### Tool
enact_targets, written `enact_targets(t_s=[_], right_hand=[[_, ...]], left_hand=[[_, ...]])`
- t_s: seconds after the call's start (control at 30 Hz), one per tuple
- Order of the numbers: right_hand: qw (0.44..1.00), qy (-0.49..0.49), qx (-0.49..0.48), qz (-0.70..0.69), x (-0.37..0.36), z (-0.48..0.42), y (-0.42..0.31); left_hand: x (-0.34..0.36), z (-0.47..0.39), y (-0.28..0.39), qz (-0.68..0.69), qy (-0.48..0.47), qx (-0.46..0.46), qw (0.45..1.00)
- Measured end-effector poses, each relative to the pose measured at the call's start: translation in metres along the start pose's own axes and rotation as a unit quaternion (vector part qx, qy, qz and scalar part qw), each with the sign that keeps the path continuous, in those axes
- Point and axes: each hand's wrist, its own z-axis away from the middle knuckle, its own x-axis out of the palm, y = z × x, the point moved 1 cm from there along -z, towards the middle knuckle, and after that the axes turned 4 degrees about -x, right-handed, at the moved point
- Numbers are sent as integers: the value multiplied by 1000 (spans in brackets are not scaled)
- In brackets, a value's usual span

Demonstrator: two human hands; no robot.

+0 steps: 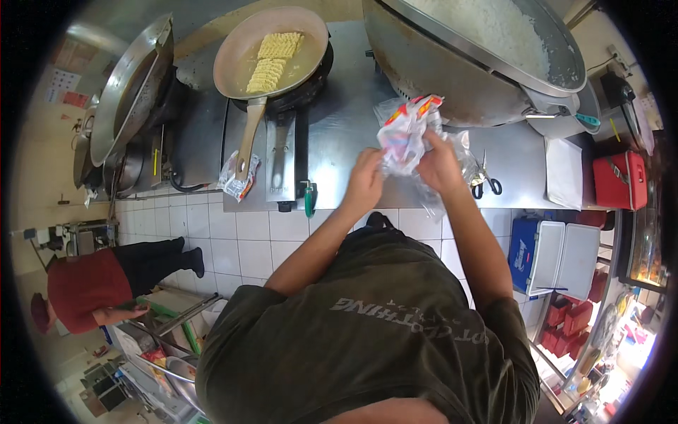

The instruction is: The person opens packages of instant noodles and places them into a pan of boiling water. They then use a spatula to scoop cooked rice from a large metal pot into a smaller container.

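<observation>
Both my left hand (364, 177) and my right hand (438, 161) grip a crumpled plastic food wrapper (403, 132), white with red and yellow print. They hold it over the steel counter, in front of a large pot of cooked rice (492, 32). Clear plastic (463, 151) lies beside and under my right hand. To the left, two blocks of dry instant noodles (273, 61) sit in shallow liquid in a frying pan (225, 50). The pan rests on a portable gas stove (280, 159), its handle pointing towards me. Whether the flame is lit is hidden.
Scissors (487, 180) with black handles lie right of my hands. Another wrapper (238, 177) sits under the pan handle. A green-handled lighter (309, 199) is at the counter's front edge. A large wok (132, 90) stands far left. A person in red (87, 291) is behind at left.
</observation>
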Motion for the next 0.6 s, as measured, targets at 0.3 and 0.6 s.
enact_targets(t_s=[0.3, 0.6], right_hand=[[646, 6, -367, 669, 21, 9, -14], [291, 27, -62, 954, 34, 6, 18]], left_hand=[[-105, -7, 44, -132, -43, 172, 975], [-127, -23, 62, -229, -45, 212, 949]])
